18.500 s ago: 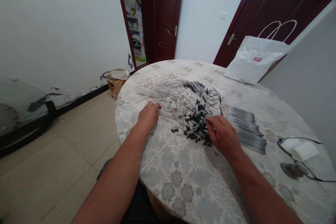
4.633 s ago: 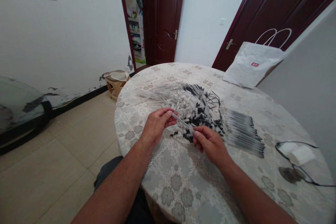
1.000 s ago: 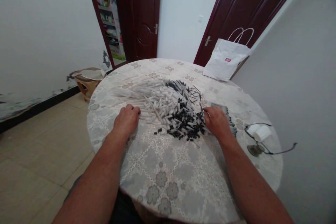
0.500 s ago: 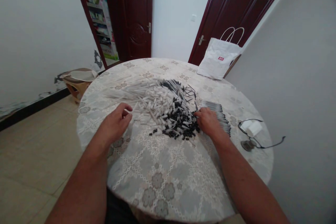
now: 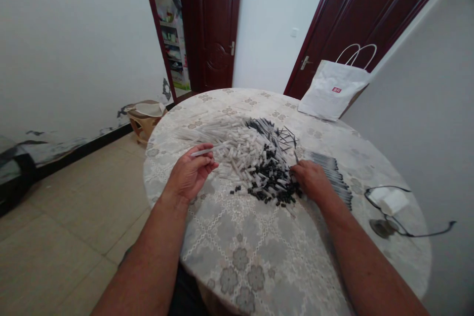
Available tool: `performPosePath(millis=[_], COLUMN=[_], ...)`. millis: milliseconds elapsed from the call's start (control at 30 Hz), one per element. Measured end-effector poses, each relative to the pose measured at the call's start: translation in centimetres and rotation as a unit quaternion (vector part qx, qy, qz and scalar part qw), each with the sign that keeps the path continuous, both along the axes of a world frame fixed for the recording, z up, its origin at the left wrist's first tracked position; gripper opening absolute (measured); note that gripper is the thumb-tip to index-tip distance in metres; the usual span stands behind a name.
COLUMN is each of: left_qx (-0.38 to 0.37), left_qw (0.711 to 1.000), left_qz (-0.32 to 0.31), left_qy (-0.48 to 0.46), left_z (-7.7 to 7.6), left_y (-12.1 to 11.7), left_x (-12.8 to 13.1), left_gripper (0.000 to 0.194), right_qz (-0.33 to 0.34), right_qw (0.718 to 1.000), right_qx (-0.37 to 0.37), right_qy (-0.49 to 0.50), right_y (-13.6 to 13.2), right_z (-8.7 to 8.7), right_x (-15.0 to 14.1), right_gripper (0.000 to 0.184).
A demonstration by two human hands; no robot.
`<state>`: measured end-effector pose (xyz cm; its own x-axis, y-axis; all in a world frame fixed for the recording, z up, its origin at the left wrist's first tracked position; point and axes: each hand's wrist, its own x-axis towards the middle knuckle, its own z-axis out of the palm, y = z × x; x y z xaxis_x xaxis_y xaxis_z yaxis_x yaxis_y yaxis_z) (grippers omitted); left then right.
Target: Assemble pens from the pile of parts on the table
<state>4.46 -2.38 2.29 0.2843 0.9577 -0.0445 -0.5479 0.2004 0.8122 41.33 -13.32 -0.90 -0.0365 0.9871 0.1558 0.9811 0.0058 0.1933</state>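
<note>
My left hand is raised at the left side of the pile, palm turned up. A thin translucent pen barrel is pinched between its fingers. White tubes and short white pieces lie heaped just beyond it. My right hand rests low at the right edge of the small black caps, its fingertips pressed together. Whatever they grip is hidden among the dark pieces. Beside that hand lies a neat row of pens with dark ends, partly covered by the wrist.
A patterned cloth covers the round table. Dark thin refills lie at the heap's back. On the right are eyeglasses, a white tissue pack and a round dark object. A white paper bag stands behind; a stool is left.
My left hand was down at the white tubes, then drew back, and is now palm up with a barrel. My right hand has stayed by the black caps. The view swung left, then back right.
</note>
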Motion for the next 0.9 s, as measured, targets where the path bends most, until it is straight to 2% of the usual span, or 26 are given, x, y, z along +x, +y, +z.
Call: performPosePath(millis=[133,233,300,367,433,467,500,667,800,900], left_qx=[0.004,-0.005,-0.013,-0.019,-0.027,-0.03,-0.035,-0.049,-0.049,-0.054], left_qw=[1.0,0.999,0.999,1.0,0.999,0.999,0.999,0.997,0.997,0.996], left_qz=[0.022,0.034,0.028,0.011,-0.007,-0.015,-0.022,-0.032,-0.022,-0.016], left_qy=[-0.011,-0.017,-0.017,-0.017,-0.024,-0.029,-0.034,-0.051,-0.061,-0.066], left_z=[0.0,-0.3,-0.6,-0.9,-1.1,-1.2,-1.3,-1.5,-1.5,-1.5], left_y=[-0.2,-0.5,-0.8,-1.2,-1.7,-1.9,-2.0,-2.3,-2.1,-2.1], left_x=[0.5,1.2,1.7,2.3,3.0,3.3,3.6,4.5,4.4,4.3], left_gripper=[0.033,0.033,0.035,0.036,0.034,0.033,0.031,0.026,0.024,0.022], right_qz=[0.036,0.029,-0.01,-0.041,-0.021,-0.008,0.001,0.022,0.041,0.041], right_qw=[0.984,0.937,0.874,0.772,0.674,0.642,0.625,0.609,0.588,0.594], right_qx=[0.16,0.296,0.365,0.382,0.329,0.298,0.27,0.212,0.216,0.221], right_qy=[0.067,0.185,0.321,0.507,0.661,0.706,0.733,0.764,0.779,0.772], right_y=[-0.3,-0.9,-1.3,-1.6,-1.5,-1.5,-1.4,-1.2,-1.4,-1.5], right_z=[-0.3,0.4,1.1,1.6,1.8,1.7,1.6,1.0,1.1,1.2], right_x=[0.6,-0.5,-1.9,-3.4,-4.8,-5.4,-6.0,-7.8,-8.1,-8.1], right_gripper=[0.02,0.019,0.02,0.023,0.022,0.02,0.019,0.018,0.016,0.017])
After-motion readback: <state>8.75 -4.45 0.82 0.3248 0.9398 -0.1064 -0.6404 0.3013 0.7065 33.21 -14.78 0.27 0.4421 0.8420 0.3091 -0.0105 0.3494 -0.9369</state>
